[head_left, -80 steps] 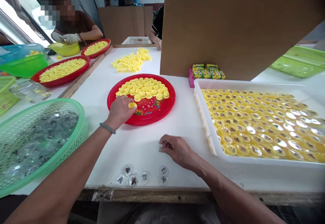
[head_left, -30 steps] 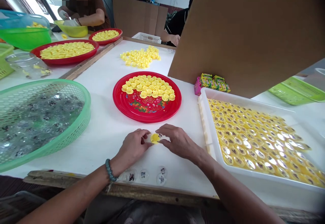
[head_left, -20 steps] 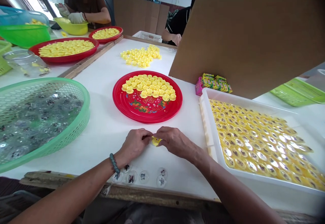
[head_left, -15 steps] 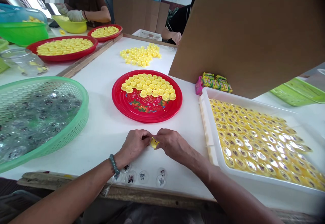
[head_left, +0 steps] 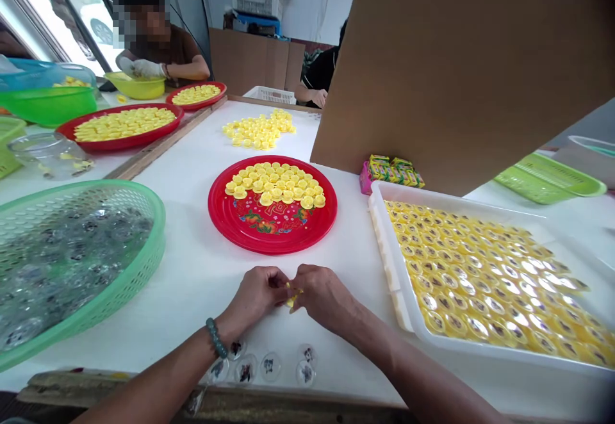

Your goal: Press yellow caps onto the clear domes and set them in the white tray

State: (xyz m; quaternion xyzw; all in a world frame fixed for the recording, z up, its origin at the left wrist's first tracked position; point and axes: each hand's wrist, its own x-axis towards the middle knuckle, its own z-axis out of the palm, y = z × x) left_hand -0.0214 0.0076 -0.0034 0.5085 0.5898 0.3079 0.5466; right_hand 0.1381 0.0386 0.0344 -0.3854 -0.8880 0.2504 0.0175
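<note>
Between the fingertips of my left hand (head_left: 262,293) and my right hand (head_left: 319,293) is a small yellow plastic piece (head_left: 291,297), mostly covered by the fingers. Both hands are closed on it, low over the white table. Below them lie several clear round discs (head_left: 270,366) with dark printed pictures. Just beyond my hands, a red plate (head_left: 273,244) carries small round yellow pieces (head_left: 283,184) over its far half. At my right, a white tray (head_left: 391,270) holds rows of yellow pieces topped with clear picture discs (head_left: 461,283).
A green basket (head_left: 156,219) of clear discs stands at left. Loose yellow pieces (head_left: 259,130) lie farther back. A cardboard sheet (head_left: 432,78) rises behind small colourful packets (head_left: 394,171). Beyond a wooden strip (head_left: 144,158) are red plates of yellow pieces. Two other people sit at the far side.
The camera view has tilted up, so most things sit lower in the picture. My hands stay together on the yellow piece, which has turned a little between the fingers.
</note>
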